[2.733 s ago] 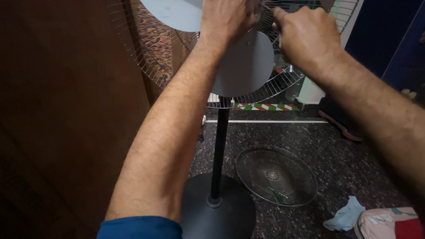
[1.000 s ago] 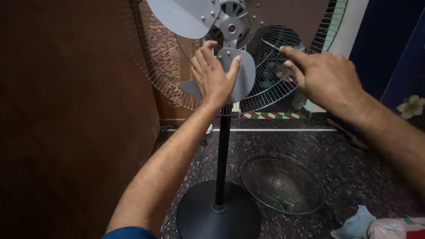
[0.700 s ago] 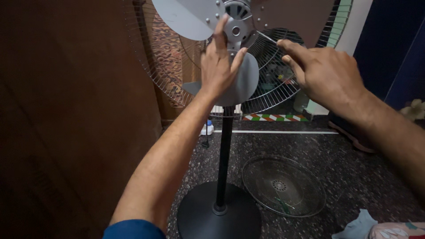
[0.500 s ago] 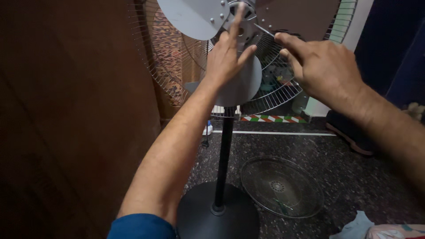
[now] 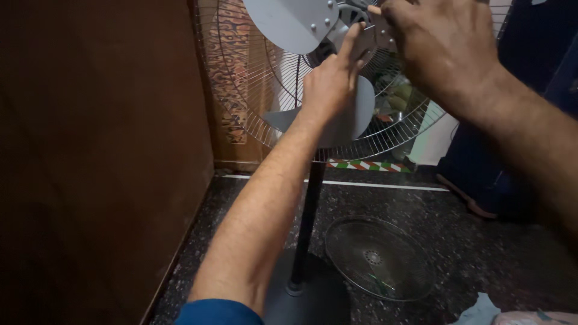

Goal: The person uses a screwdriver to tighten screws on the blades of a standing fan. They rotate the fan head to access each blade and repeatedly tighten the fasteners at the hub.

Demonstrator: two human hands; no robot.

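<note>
Head view: left hand (image 5: 330, 84) open, forefinger against the hub (image 5: 367, 27) of a pedestal fan's grey blades (image 5: 295, 21), right hand (image 5: 442, 45) closed over that hub, likely the firmest hold since the thin blades probably flex; detached front grille (image 5: 379, 257) lies on the dark floor (image 5: 481, 216); no labels visible.

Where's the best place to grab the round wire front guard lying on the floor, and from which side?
Grip the round wire front guard by its near outer rim, coming from above. It lies flat on the dark stone floor, right of the black fan pole.
</note>
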